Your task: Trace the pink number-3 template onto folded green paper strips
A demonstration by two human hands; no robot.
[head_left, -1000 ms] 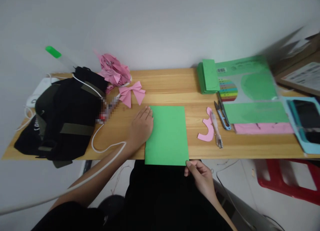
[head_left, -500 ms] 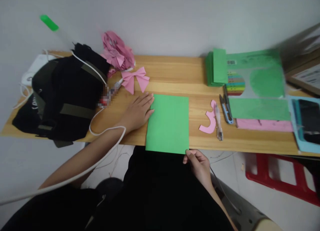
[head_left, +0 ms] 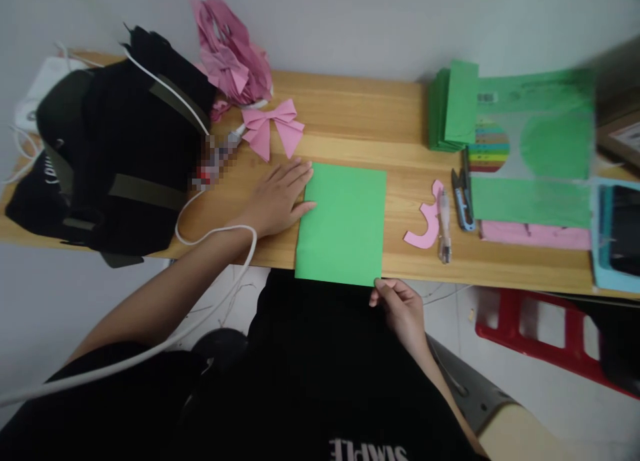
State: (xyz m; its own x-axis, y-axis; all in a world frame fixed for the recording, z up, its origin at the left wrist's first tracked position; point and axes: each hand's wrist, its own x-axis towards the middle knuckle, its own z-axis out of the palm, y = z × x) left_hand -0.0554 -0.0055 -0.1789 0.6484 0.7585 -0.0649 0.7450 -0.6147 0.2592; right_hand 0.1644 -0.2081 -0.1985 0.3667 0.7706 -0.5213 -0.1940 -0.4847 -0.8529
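A square sheet of green paper (head_left: 341, 226) lies at the front of the wooden table, its near edge sticking out past the table's edge. My left hand (head_left: 280, 198) rests flat by the paper's left side, fingers stretched out, with the thumb on the sheet. My right hand (head_left: 397, 306) pinches the near right corner of the paper between thumb and fingers. To the right of the sheet are a curved pink paper cutout (head_left: 425, 222), a clear pen (head_left: 445, 226) and blue-handled thread snips (head_left: 464, 204).
A black bag (head_left: 115, 154) fills the left side, with a white cable (head_left: 220, 229) crossing over my left arm. A pink paper bow (head_left: 273, 128) lies behind my left hand. At the right are folded green papers (head_left: 460, 104), a green paper pack (head_left: 535, 198) and a light-blue tray (head_left: 597, 248).
The whole scene has shifted upward in view as the camera tilted down. Both hands keep their places on the green paper.
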